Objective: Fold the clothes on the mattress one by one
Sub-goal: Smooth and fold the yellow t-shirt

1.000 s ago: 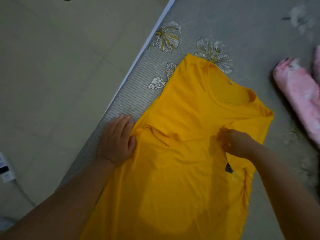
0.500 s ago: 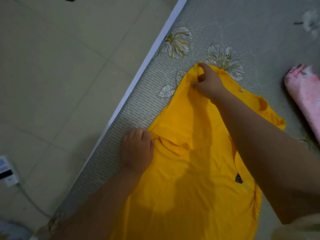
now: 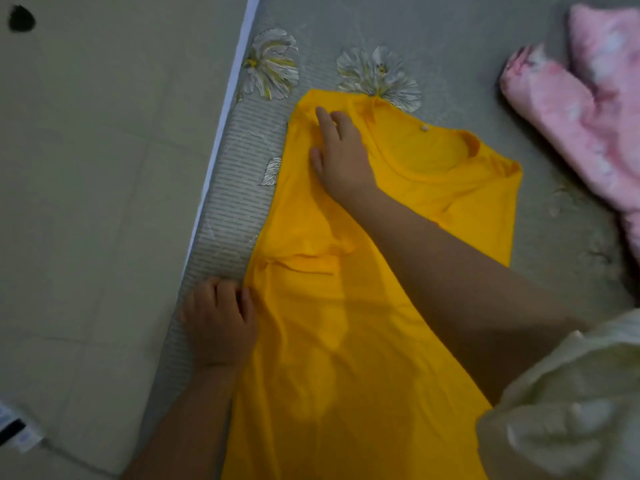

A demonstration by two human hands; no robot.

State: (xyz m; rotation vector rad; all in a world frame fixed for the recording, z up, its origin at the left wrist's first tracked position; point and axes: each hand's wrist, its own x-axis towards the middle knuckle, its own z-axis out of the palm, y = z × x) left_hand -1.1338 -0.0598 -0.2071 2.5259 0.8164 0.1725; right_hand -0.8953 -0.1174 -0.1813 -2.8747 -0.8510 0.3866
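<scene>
Tiled floor (image 3: 86, 202) beside bed; dark spot (image 3: 21, 18); white device (image 3: 14, 427).

A home bedroom: a grey mattress (image 3: 450, 36) printed with flowers lies directly on a pale tiled floor (image 3: 86, 202), with a yellow T-shirt (image 3: 346, 341) and pink cloth (image 3: 571, 126) spread on it.

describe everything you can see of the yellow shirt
The yellow shirt is a plain, thin knit lying flat on the mattress, round neckline toward the far end. Both sleeves look folded inward. The right hand presses flat near its left shoulder; the left hand grips its left side edge.
</scene>
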